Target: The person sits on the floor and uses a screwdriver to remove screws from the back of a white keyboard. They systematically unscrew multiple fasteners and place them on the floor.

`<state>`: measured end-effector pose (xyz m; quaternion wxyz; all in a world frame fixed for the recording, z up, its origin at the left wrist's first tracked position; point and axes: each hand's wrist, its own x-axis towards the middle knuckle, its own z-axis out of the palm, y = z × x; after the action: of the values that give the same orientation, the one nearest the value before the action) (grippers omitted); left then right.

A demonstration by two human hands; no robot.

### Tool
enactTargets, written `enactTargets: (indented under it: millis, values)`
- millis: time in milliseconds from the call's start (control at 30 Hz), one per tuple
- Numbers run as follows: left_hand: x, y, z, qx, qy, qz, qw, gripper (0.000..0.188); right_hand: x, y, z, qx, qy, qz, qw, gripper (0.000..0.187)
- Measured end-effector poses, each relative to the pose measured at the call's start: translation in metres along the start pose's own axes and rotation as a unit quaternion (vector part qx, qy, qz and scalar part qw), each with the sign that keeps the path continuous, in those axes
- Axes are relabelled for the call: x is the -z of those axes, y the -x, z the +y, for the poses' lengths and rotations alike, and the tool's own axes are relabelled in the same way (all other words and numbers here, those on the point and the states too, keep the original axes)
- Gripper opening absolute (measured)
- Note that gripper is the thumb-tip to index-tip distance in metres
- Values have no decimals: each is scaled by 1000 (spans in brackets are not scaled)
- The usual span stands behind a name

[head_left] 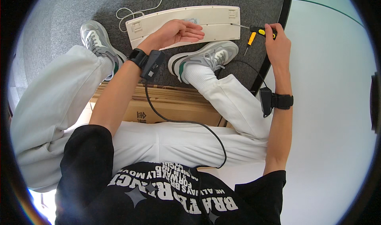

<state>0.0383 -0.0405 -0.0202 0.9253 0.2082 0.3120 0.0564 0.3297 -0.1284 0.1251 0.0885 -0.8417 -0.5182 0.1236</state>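
Note:
A cream keyboard [170, 20] lies with its underside up on the grey carpet, its two folding feet and several screw holes showing. Over its middle, my left hand [180, 32] is open, fingers stretched out and holding nothing; whether it touches the keyboard I cannot tell. My right hand [278, 42] grips a screwdriver [260, 30] by its black and yellow handle. The thin shaft points left, its tip at the right part of the keyboard. Just below that handle, a smaller screwdriver [251, 39] with a yellow handle lies on the carpet.
The keyboard's white cable [129, 11] loops at its far left. My shoes [210, 58] stand close to its near side. Behind them sit flattened cardboard boxes [170, 106]. A white wall [325, 106] rises on the right. Black cables [166, 119] run from my wrist-worn devices.

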Motion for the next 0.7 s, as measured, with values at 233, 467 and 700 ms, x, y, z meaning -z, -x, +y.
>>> enactTargets:
  millis: [233,467,700]
  values:
    - [15,1,5,-34,5,21,999,64,3,-7,4,-81,76,-52,992,42]
    - [24,-1,5,-62,-15,68,996,59,-1,-8,-7,-17,182,-67,981,47]
    - [18,1,2,-45,-17,94,994,58,3,-7,-2,216,127,-80,965,29]
